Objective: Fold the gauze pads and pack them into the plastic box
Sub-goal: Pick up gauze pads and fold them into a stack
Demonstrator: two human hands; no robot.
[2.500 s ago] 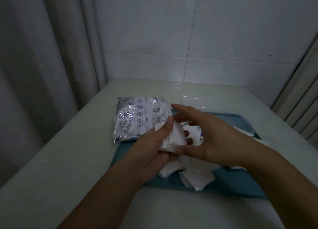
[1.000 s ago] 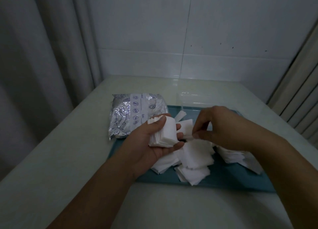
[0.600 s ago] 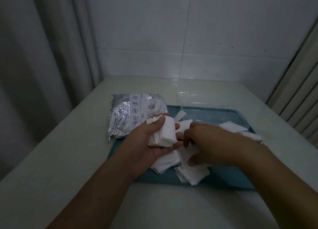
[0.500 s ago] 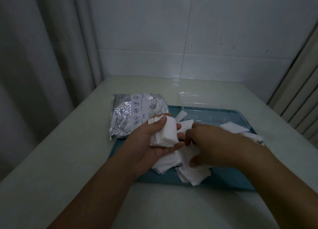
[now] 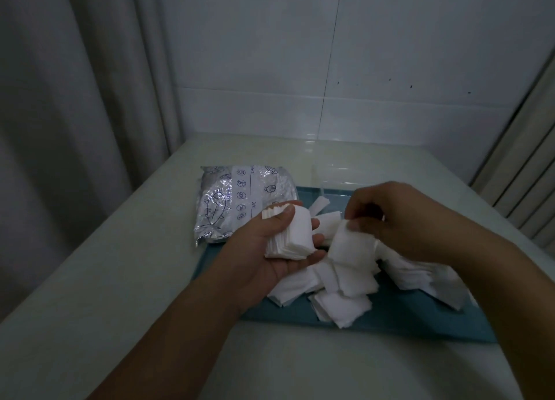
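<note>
My left hand [image 5: 264, 249] grips a thick stack of folded white gauze pads [image 5: 292, 236], thumb on top, above the left part of the teal tray [image 5: 399, 321]. My right hand [image 5: 399, 219] pinches one gauze pad [image 5: 353, 249] by its upper corner and holds it just right of the stack. Loose gauze pads [image 5: 339, 306] lie heaped on the tray under both hands, with more at the right [image 5: 426, 276]. The clear plastic box [image 5: 336, 176] stands behind the tray, hard to make out in the dim light.
A silvery printed gauze package [image 5: 237, 201] lies at the tray's far left corner, partly on the pale table [image 5: 126, 279]. A curtain [image 5: 75, 99] hangs at the left, a tiled wall stands behind, and slats run along the right edge.
My right hand went down onto the loose pads on the tray, then rose with one pad pinched beside the stack. My left hand kept its hold on the stack.
</note>
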